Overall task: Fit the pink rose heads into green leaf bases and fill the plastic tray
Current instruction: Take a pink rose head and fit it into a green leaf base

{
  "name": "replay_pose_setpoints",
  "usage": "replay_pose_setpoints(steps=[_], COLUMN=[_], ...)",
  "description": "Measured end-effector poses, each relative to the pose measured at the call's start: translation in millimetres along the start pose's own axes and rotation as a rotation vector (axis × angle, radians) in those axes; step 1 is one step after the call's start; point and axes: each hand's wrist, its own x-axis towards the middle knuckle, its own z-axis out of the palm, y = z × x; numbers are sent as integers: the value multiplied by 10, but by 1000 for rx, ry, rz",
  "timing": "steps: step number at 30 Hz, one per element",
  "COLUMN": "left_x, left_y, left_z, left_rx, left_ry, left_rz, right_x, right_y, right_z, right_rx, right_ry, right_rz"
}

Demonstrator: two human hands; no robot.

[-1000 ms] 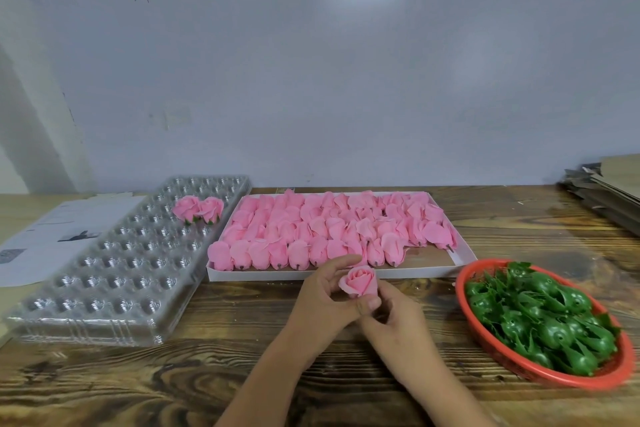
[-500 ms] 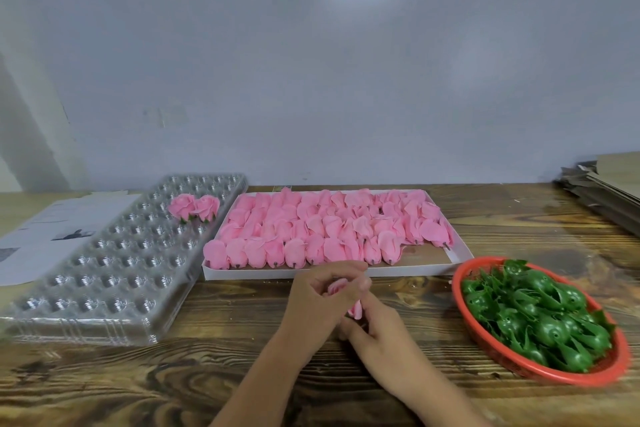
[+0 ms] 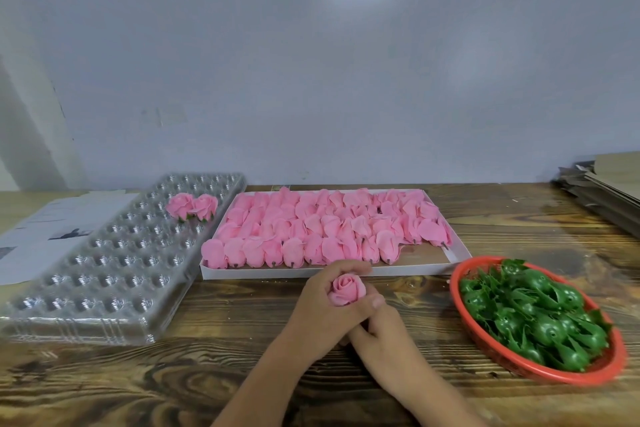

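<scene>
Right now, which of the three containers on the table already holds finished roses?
The clear plastic tray on the left: two pink roses with green bases sit near its far end. The white box holds bare rose heads; the red basket holds only green bases.

Your left hand (image 3: 322, 308) curls its fingers closed, thumb pointing right. Your right hand (image 3: 384, 340) lies beneath it, touching.

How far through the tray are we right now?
Barely started. Done: two finished roses sit at the far end of the clear plastic tray; its other pockets show empty. In hand: the left hand grips a rose head, with the right hand beneath it. I can't see its base. Left: a box of rose heads and a red basket of leaf bases.
</scene>
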Motion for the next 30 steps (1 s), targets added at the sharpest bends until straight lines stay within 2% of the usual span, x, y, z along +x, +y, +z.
replay_pose_setpoints(steps=[5,10,18,30], left_x=[4,-6,-10,1], left_y=[91,88,83,-19], left_z=[-40,-28,-19,-23], left_rx=[-151,-161,-129,-45], left_ry=[119,68,35,-41], left_rz=[-4,-21,64,-25], right_x=[-19,-14,-27,-23], right_y=[-10,-1,-5,11], right_z=[-2,-16,-31,-14], right_rx=[-66,-87,-112,-62], right_ry=[-11,-25,-24,39], right_rz=[8,25,47,33])
